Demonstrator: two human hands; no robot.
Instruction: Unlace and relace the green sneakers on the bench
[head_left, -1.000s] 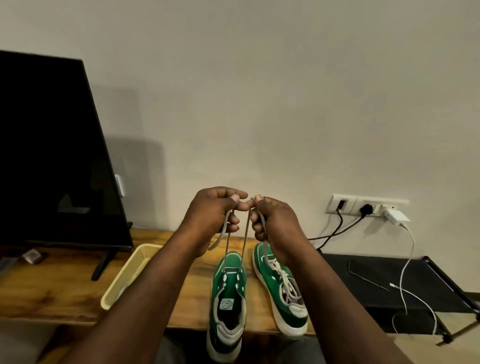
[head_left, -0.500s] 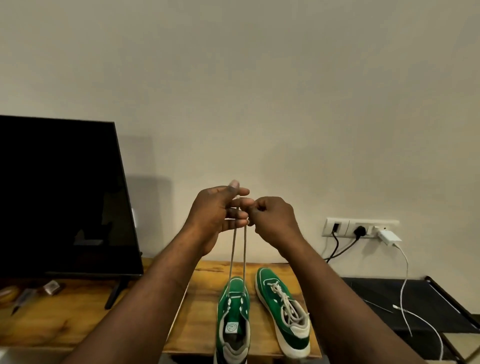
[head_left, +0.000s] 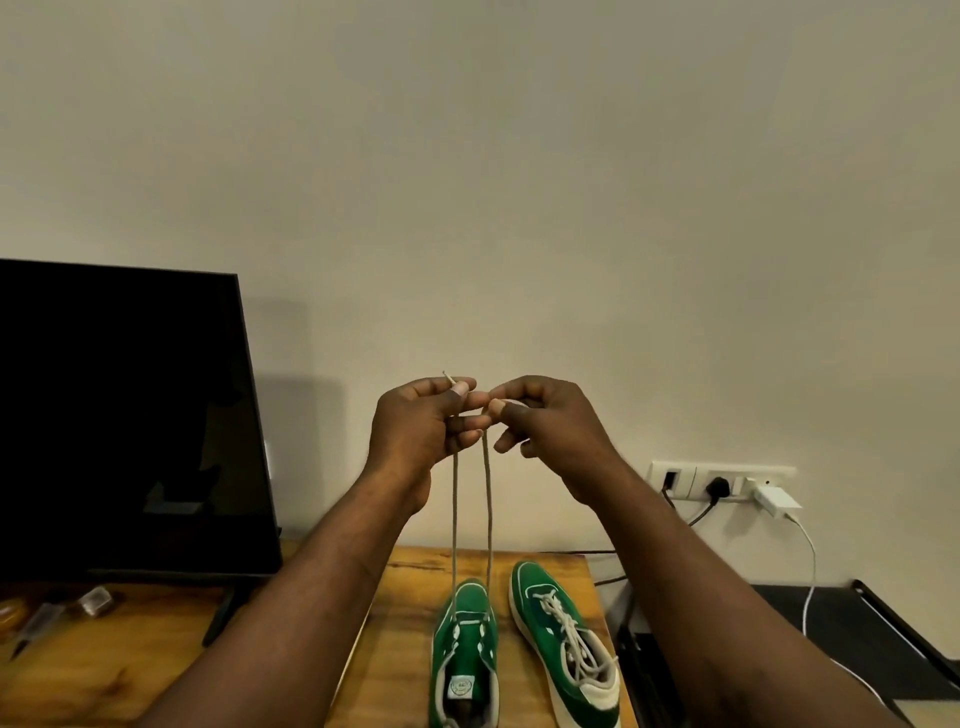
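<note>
Hands: our left hand (head_left: 415, 431) and right hand (head_left: 545, 431) raised, fingertips touching, each pinching 1 end of the lace (head_left: 455, 519) | Shoes: 2 strands run taut down to the left sneaker (head_left: 465, 660) on the desk (head_left: 405, 649), with the laced right sneaker (head_left: 563, 649) just beside it | Risk: a slipped pinch leaves uneven ends; a hard pull could tip the shoe | Room: the desk's right edge is near the right sneaker; monitor (head_left: 124, 415) well apart on the left

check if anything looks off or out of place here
Nothing damaged. The left sneaker is laced only at its lowest eyelets, its lace pulled up to the left hand and right hand; the right sneaker is fully laced.
</note>
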